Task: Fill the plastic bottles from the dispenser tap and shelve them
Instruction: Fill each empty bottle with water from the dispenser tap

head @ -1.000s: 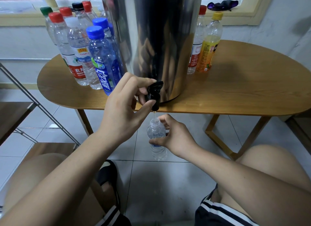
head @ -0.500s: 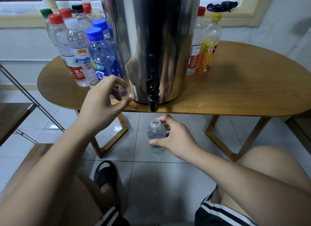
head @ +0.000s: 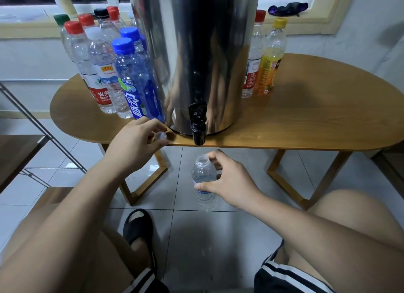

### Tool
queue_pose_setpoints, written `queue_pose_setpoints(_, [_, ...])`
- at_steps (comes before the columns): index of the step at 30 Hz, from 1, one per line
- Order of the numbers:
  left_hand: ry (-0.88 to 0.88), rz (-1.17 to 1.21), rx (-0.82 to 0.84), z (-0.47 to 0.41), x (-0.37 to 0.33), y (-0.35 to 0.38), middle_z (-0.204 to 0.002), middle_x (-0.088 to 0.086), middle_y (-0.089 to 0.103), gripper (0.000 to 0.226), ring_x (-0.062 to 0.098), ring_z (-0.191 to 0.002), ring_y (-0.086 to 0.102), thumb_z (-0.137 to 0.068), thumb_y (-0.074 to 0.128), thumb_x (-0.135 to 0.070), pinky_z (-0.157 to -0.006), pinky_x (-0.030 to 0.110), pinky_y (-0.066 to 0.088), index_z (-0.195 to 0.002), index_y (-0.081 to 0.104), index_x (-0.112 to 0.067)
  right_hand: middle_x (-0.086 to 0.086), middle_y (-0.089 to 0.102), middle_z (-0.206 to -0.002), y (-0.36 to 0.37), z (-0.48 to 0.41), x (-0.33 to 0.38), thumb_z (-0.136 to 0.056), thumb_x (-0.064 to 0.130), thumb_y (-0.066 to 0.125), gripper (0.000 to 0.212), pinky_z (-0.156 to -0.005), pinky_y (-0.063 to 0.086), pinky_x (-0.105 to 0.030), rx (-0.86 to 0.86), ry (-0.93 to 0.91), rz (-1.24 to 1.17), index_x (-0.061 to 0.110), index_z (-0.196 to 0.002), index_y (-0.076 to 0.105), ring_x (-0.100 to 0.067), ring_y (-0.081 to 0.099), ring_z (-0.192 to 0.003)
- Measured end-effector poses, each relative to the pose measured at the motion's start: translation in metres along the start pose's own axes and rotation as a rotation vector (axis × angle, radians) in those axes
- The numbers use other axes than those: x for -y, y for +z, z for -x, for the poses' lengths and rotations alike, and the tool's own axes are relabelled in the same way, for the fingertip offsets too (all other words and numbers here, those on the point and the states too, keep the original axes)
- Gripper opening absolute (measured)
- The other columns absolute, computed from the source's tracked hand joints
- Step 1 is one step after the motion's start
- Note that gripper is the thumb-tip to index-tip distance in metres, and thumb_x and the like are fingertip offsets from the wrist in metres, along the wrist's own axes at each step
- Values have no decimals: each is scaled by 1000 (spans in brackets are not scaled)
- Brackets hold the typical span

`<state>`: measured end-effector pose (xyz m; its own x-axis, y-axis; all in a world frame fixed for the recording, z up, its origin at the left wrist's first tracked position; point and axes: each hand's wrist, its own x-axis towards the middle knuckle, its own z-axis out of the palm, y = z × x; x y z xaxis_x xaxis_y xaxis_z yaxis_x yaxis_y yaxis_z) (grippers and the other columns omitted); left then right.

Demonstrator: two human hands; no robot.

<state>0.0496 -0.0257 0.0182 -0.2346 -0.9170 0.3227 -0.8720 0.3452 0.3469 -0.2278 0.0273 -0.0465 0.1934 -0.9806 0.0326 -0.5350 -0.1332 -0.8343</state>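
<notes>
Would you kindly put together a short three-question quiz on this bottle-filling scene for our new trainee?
1. True or false: the small bottle in the right hand is capped.
2. The left hand pinches: A a red cap; B a pale cap; C a blue cap.
3. Fill in: the held bottle's open mouth sits under the steel dispenser's black ____.
Key: 1 false; 2 B; 3 tap.

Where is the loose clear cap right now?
Head view: the clear cap is pinched in the left hand at the table's front edge, left of the black tap and just in front of the blue-labelled bottle.
</notes>
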Motion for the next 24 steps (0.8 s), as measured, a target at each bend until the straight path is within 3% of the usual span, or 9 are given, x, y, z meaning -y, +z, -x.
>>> queue_pose_setpoints(2, [19,28,-2,1,-2,0,-106,-14,61,19,10,-94,62,-99,76,-37,-69,19,43,-117,72,-31,18,72,-112,-1,1,0,-66,42,103,65,-89,56,-22,5,-5,3,35,-118,64,-1,67,-104])
queue_pose_setpoints(7, [89,175,73,9,-15,-4,-100,-16,68,12,6,-92,67,-98,78,-41,-76,30,55,-105,69,-40,19,72,-108,-1,4,1,-66,38,103,64,-88,54,-18,4,-13,-3,35,-116,64,1,67,-102])
queue_pose_setpoints(10, [115,247,164,13,-31,-3,-99,-16,73,19,5,-94,69,-93,82,-46,-76,21,50,-105,69,-40,21,71,-106,-1,6,2,-67,37,103,63,-88,54,-18,6,-21,5,36,-115,63,2,67,-101])
queue_pose_setpoints(12, [117,295,198,16,-41,1,-99,-17,74,24,6,-95,70,-89,85,-47,-73,12,44,-107,72,-36,18,72,-104,0,6,2,-67,37,102,62,-89,57,-26,19,-24,8,37,-114,62,-2,69,-98])
queue_pose_setpoints(16, [145,375,224,22,-55,10,-98,-18,75,26,9,-93,71,-87,87,-44,-72,9,45,-106,77,-30,13,73,-108,4,8,4,-68,41,97,63,-88,61,-43,77,-40,15,40,-118,60,-10,72,-97])
queue_pose_setpoints(20, [199,320,217,25,-63,15,-95,-16,71,22,7,-91,66,-87,87,-47,-73,11,45,-101,79,-31,11,73,-107,5,10,5,-70,42,96,61,-86,61,-46,101,-54,29,38,-119,60,-11,72,-97])
queue_pose_setpoints(24, [202,173,142,24,-67,19,-81,-15,60,36,4,-75,60,-77,88,-60,-66,23,49,-87,70,-31,11,72,-105,6,10,4,-69,47,96,59,-85,59,-47,106,-61,62,40,-113,58,-14,71,-96])
